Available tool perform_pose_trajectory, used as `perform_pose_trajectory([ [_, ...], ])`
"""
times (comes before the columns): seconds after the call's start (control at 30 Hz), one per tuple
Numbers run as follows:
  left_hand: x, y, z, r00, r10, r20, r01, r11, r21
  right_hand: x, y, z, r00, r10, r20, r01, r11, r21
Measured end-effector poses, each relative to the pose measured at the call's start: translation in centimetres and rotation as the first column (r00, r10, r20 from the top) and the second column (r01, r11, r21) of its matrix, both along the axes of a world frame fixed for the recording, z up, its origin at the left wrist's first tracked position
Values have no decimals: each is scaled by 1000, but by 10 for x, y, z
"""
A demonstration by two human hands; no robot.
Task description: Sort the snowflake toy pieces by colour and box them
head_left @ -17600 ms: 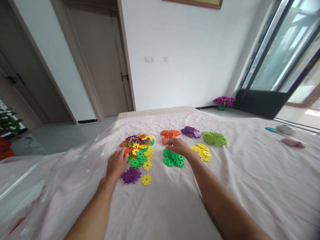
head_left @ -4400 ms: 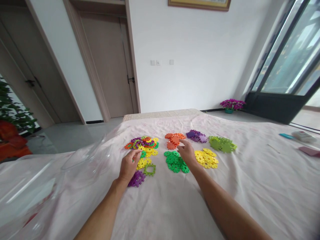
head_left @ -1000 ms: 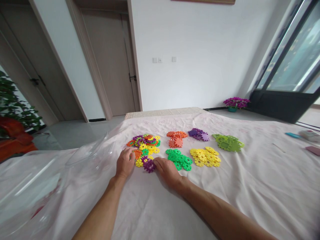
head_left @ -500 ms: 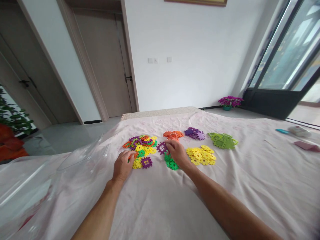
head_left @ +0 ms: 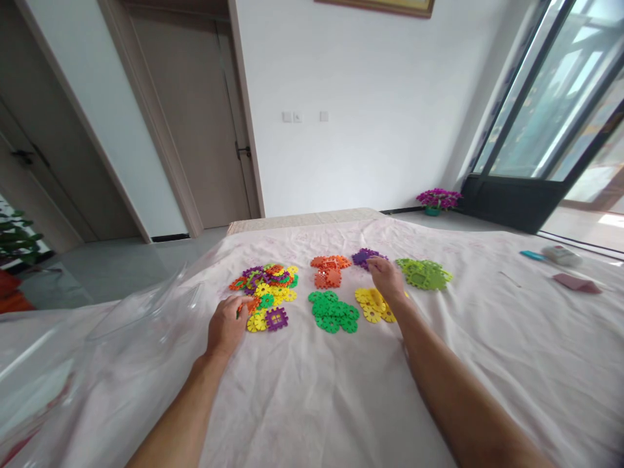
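Note:
My left hand (head_left: 227, 325) is at the near-left side of a mixed pile of flat notched plastic building pieces (head_left: 273, 278), fingers curled on an orange building piece (head_left: 253, 304). A bit of green shows under its fingertips. Beside it lie yellow flower-shaped pieces (head_left: 256, 322) and a purple square piece (head_left: 277, 318). My right hand (head_left: 387, 276) is over the purple pile (head_left: 363, 257), its fingers pinched on a purple square piece mostly hidden by the hand. Its wrist and forearm cover part of the yellow flower pile (head_left: 372, 304).
Between the hands lie an orange pile (head_left: 329, 272) and a green flower pile (head_left: 334, 313). A light-green pile (head_left: 426, 274) is to the right. A clear plastic container (head_left: 131, 331) stands at left. A blue item (head_left: 531, 255) and a pink cloth (head_left: 576, 283) lie far right on the bedsheet.
My right hand has moved right and away, carrying the purple square piece from above the green pile to the purple pile. My left hand stays by the mixed pile. The view shifted slightly.

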State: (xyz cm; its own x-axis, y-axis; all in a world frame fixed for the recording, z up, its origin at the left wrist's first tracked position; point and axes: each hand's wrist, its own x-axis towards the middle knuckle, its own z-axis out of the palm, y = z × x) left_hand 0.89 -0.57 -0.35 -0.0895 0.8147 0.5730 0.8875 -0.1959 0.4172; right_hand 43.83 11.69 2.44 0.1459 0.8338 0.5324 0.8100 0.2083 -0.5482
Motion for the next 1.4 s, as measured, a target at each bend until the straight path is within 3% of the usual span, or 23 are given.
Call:
perform_pose_trajectory([
  [0.1,-1,1,-1,1000,14,-18,-14,1000,-2,2,-1,-1,999,-51,-14,50,997,-56],
  [0.2,-2,1,0,998,48,-41,-49,999,-7,-12,-9,7,998,-55,0,55,998,-14],
  [0.33,-4,0,1,991,122,-47,-125,991,-49,-60,-33,21,971,237,15,-238,971,34],
  [0.4,-5,0,1,988,153,-32,-155,985,-82,-92,-52,25,890,449,71,-449,893,-18],
  [0.47,-4,0,1,986,167,-12,-168,980,-111,-121,-74,26,771,624,128,-620,781,-74],
  [0.57,-3,-1,1,986,168,20,-163,977,-138,-155,-104,21,581,778,241,-764,623,-171],
  [0.63,-2,-1,1,986,164,35,-157,976,-151,-170,-116,16,520,794,315,-780,592,-206],
  [0.83,-1,0,3,986,160,54,-149,973,-175,-185,-122,5,509,777,369,-738,615,-277],
  [0.97,-1,0,3,985,163,57,-151,973,-176,-180,-122,9,554,733,395,-686,671,-283],
  [1.07,-2,0,1,987,151,55,-140,976,-166,-171,-116,15,661,668,342,-622,743,-249],
  [1.23,-3,0,-1,991,130,15,-126,979,-160,-131,-78,23,899,437,24,-436,899,-37],
  [1.33,-4,1,-1,992,122,-16,-123,981,-153,-92,-52,26,964,240,-118,-242,970,-2],
  [1.4,-3,1,-1,991,129,-31,-132,980,-151,-66,-38,26,975,126,-184,-134,990,-34],
])
